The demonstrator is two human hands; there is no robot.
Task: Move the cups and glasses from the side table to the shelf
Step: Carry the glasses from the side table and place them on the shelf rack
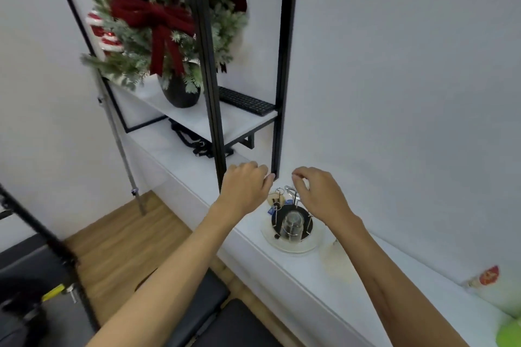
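Observation:
A clear glass (293, 225) stands upside down on a wire cup rack with a black round base (306, 213), which rests on a glass plate (290, 245) on the white side table (282, 276). My left hand (245, 183) hovers just left of the rack, fingers curled, holding nothing. My right hand (315, 191) hovers over the rack's right side, its fingers bent near the wire posts; no object shows in it. The white shelf (242, 124) in a black frame lies up and to the left.
On the shelf stand a dark vase with frosted greenery and red bows (180, 90) and a black keyboard (245, 101). Black straps (194, 141) lie under it. A bottle with a red label (487, 276) and a green object (507, 332) sit far right. Black seats (220, 318) are below.

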